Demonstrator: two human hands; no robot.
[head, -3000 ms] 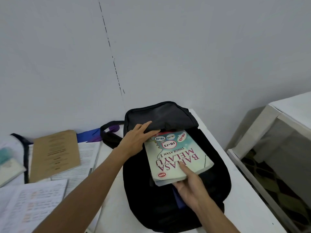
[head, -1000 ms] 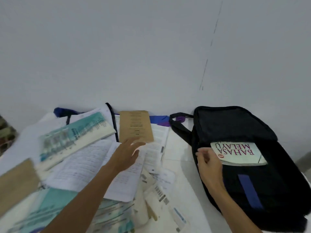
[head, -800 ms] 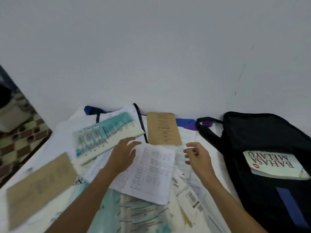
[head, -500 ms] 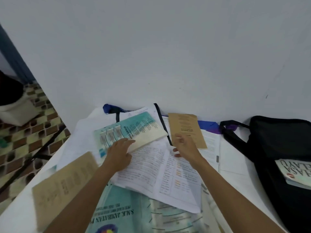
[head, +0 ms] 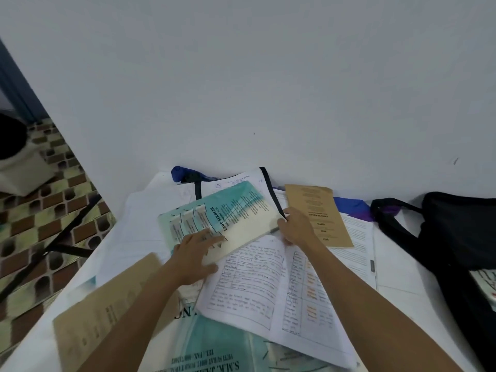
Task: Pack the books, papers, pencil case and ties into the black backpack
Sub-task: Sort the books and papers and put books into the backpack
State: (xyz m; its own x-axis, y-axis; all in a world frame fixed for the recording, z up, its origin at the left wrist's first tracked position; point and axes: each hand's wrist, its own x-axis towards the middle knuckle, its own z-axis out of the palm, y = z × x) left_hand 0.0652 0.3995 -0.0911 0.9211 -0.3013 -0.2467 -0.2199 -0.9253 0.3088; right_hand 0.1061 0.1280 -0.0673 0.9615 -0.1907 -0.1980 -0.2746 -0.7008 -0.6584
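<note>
The packing is judged to be at an early stage, since most of the things are not yet packed. Left of and below the teal book [head: 222, 218], a brown exercise book [head: 107, 312] is left lying. Behind the teal book's left corner a dark blue bundle [head: 179, 174] is seen; whether it is a tie or the pencil case cannot be told. The left hand [head: 193, 253] is laid flat on the teal book's near edge, fingers straight and spread, with nothing gripped. Just below the teal book an open handwritten notebook [head: 255, 285] is spread over a large teal folder [head: 214, 345]. The right hand [head: 298, 226] is curled at the teal book's right edge, which appears to be pinched. Right of the teal book, a brown booklet [head: 319, 213], printed papers [head: 357, 237] and a blue-purple cloth strip [head: 351, 206], possibly a tie, are left unpacked. Far right of the teal book, the black backpack [head: 461, 229] is lying open on the worktop [head: 408, 277], and one book [head: 486, 281] is seen inside it.

Three seconds ago both hands were occupied at the backpack, sliding that book in. Half a second ago the right hand was placed on the brown booklet; it is now brought left to the teal book. The left hand is kept on the teal book's near edge.
</note>
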